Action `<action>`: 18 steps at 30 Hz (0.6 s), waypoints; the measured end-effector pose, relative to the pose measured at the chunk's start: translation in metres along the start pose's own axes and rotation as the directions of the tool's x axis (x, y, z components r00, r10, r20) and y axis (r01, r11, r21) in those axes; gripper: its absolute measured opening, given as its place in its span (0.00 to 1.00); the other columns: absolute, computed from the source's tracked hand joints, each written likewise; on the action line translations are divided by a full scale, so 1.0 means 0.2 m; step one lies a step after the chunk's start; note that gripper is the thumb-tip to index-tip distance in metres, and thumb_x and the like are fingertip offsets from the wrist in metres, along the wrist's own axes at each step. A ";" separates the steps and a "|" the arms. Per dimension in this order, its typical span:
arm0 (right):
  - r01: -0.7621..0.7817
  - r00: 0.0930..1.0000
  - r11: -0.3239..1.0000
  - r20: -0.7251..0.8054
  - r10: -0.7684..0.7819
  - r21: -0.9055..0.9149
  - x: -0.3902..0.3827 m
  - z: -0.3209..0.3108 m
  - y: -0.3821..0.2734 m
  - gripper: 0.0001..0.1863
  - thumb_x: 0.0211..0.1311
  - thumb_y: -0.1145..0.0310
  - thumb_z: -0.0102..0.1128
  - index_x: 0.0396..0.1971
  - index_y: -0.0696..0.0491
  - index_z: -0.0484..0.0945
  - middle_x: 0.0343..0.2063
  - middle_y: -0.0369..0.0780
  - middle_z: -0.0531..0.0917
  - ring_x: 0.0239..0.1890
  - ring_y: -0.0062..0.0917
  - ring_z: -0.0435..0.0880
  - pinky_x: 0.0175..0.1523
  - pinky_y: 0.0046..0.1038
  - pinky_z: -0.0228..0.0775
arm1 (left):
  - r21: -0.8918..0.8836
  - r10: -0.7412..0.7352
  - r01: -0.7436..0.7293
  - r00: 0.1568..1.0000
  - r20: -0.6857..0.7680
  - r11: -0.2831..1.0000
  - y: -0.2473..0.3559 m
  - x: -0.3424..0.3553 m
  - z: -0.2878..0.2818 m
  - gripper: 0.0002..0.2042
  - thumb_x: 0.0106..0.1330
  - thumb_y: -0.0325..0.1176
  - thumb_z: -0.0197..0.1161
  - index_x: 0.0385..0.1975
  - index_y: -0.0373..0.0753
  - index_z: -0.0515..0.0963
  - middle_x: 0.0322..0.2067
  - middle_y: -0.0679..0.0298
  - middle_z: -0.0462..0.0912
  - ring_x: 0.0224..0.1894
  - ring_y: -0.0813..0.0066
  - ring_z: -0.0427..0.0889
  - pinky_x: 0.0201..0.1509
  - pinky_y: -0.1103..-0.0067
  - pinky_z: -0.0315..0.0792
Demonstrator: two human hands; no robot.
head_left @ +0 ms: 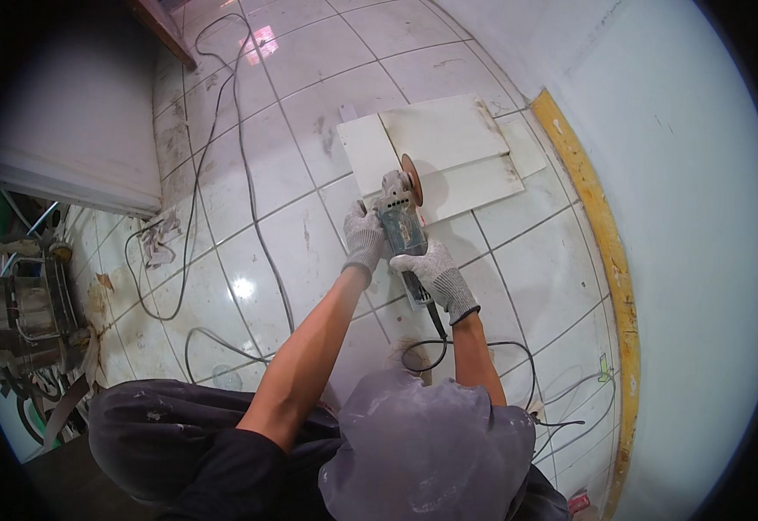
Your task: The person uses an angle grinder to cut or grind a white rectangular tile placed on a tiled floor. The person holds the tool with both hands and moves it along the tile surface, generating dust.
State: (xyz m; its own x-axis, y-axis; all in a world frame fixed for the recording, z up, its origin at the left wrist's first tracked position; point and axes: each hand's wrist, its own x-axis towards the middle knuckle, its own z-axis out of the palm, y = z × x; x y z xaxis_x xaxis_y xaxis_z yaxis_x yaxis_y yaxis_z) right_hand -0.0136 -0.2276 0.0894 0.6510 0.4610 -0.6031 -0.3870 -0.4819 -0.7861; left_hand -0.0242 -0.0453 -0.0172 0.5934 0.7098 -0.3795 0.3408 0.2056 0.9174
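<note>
Both my hands, in grey knit work gloves, hold a dark green angle grinder [402,227]. My left hand [363,236] grips near its head, at the side where a handle end shows. My right hand [431,271] is wrapped round the rear of the body, above the power cord. A reddish-brown disc [411,179] is mounted on the grinder and stands nearly on edge. Beneath and beyond the disc lie white flat panels [448,139] on the tiled floor, with a dark line between two of them. I cannot tell whether the disc touches a panel.
A black cable [248,165] loops across the white floor tiles [309,243] at left. More cord [492,345] curls by my knees. A yellow worn strip [592,200] edges the right wall [691,217]. Cluttered equipment [27,304] stands at far left, near a crumpled rag [160,240].
</note>
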 end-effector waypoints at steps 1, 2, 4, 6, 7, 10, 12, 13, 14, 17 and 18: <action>0.002 1.000 1.000 -0.001 -0.002 -0.003 -0.01 0.00 -0.02 0.41 0.53 0.55 0.82 0.62 0.65 0.79 0.40 0.46 0.90 0.37 0.29 0.91 0.45 0.34 0.85 | -0.022 -0.016 0.016 1.000 0.003 1.000 0.00 0.00 -0.01 0.09 0.81 0.32 0.64 0.49 0.31 0.85 0.35 0.55 0.90 0.31 0.67 0.88 0.35 0.67 0.82; 0.005 1.000 1.000 -0.002 -0.005 -0.006 -0.02 0.01 -0.04 0.41 0.52 0.55 0.82 0.62 0.65 0.79 0.41 0.46 0.90 0.37 0.29 0.91 0.46 0.34 0.85 | -0.045 -0.032 0.032 0.999 0.007 0.998 0.00 0.00 -0.02 0.09 0.81 0.31 0.64 0.49 0.32 0.85 0.34 0.56 0.90 0.31 0.69 0.88 0.33 0.68 0.82; 0.004 1.000 1.000 -0.011 -0.004 -0.011 0.00 -0.01 0.01 0.42 0.52 0.56 0.82 0.62 0.65 0.79 0.41 0.46 0.90 0.38 0.29 0.91 0.47 0.34 0.85 | -0.084 -0.060 0.062 0.998 0.027 0.994 0.03 -0.04 0.01 0.09 0.82 0.31 0.64 0.50 0.32 0.85 0.34 0.58 0.89 0.30 0.70 0.87 0.31 0.70 0.82; 0.000 1.000 1.000 -0.007 0.000 -0.015 0.00 -0.02 0.02 0.42 0.52 0.56 0.82 0.62 0.66 0.79 0.41 0.46 0.90 0.40 0.29 0.91 0.48 0.33 0.85 | -0.118 -0.079 0.082 0.996 0.036 0.990 0.04 -0.05 0.02 0.09 0.83 0.31 0.63 0.51 0.32 0.84 0.33 0.59 0.89 0.30 0.71 0.87 0.30 0.70 0.82; -0.003 1.000 1.000 0.001 0.003 -0.016 -0.01 -0.02 0.00 0.42 0.51 0.56 0.82 0.62 0.66 0.79 0.42 0.47 0.90 0.40 0.29 0.91 0.49 0.33 0.85 | -0.108 -0.075 0.078 0.997 0.035 0.991 0.04 -0.04 0.01 0.09 0.83 0.31 0.63 0.51 0.32 0.84 0.34 0.59 0.89 0.30 0.71 0.87 0.30 0.70 0.82; -0.003 1.000 1.000 0.015 0.003 -0.009 -0.03 -0.01 -0.03 0.42 0.51 0.56 0.82 0.61 0.67 0.79 0.42 0.47 0.90 0.42 0.29 0.91 0.50 0.33 0.85 | -0.083 -0.074 0.076 0.997 0.031 0.994 0.03 -0.01 -0.01 0.09 0.84 0.32 0.63 0.52 0.33 0.84 0.34 0.59 0.89 0.29 0.72 0.86 0.30 0.70 0.82; -0.008 1.000 1.000 0.012 0.008 -0.011 -0.04 -0.01 -0.03 0.42 0.51 0.55 0.81 0.61 0.67 0.79 0.42 0.47 0.90 0.42 0.29 0.91 0.50 0.33 0.85 | -0.080 -0.091 0.093 0.995 0.029 0.992 0.03 0.00 -0.01 0.09 0.84 0.31 0.62 0.53 0.33 0.84 0.35 0.59 0.89 0.30 0.72 0.87 0.30 0.70 0.82; -0.015 1.000 1.000 0.007 0.015 -0.017 -0.04 -0.01 -0.04 0.42 0.51 0.55 0.81 0.61 0.67 0.79 0.42 0.47 0.90 0.42 0.29 0.91 0.50 0.33 0.85 | -0.070 -0.093 0.095 0.995 0.030 0.993 0.03 0.00 -0.01 0.09 0.84 0.31 0.62 0.53 0.33 0.84 0.35 0.59 0.89 0.30 0.72 0.87 0.30 0.70 0.82; -0.022 1.000 1.000 0.003 0.022 -0.023 -0.04 -0.01 -0.04 0.42 0.51 0.55 0.81 0.60 0.68 0.79 0.43 0.47 0.91 0.42 0.29 0.91 0.50 0.33 0.85 | -0.060 -0.095 0.096 0.995 0.029 0.994 0.03 0.00 -0.01 0.09 0.84 0.31 0.62 0.53 0.33 0.84 0.35 0.59 0.89 0.30 0.72 0.87 0.30 0.70 0.82; -0.005 1.000 1.000 0.026 0.005 -0.010 -0.01 -0.02 0.02 0.43 0.51 0.54 0.81 0.61 0.67 0.79 0.43 0.46 0.91 0.41 0.29 0.91 0.50 0.33 0.85 | -0.033 -0.091 0.092 0.995 0.029 0.995 0.06 -0.02 0.00 0.09 0.84 0.32 0.62 0.53 0.33 0.84 0.35 0.59 0.89 0.30 0.72 0.87 0.31 0.70 0.82; -0.001 1.000 1.000 0.019 0.001 -0.011 -0.02 -0.02 0.01 0.43 0.51 0.53 0.82 0.61 0.67 0.79 0.43 0.46 0.91 0.41 0.30 0.91 0.50 0.33 0.85 | -0.023 -0.092 0.092 0.995 0.029 0.995 0.07 -0.03 0.00 0.09 0.84 0.32 0.62 0.53 0.33 0.84 0.35 0.59 0.89 0.30 0.72 0.87 0.31 0.70 0.82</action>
State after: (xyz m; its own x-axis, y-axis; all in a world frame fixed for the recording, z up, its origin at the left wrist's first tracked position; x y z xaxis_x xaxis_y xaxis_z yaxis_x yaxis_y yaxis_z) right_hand -0.0147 -0.2330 0.0902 0.6381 0.4747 -0.6063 -0.3802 -0.4905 -0.7841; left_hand -0.0231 -0.0461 -0.0013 0.5805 0.6681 -0.4654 0.3772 0.2859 0.8809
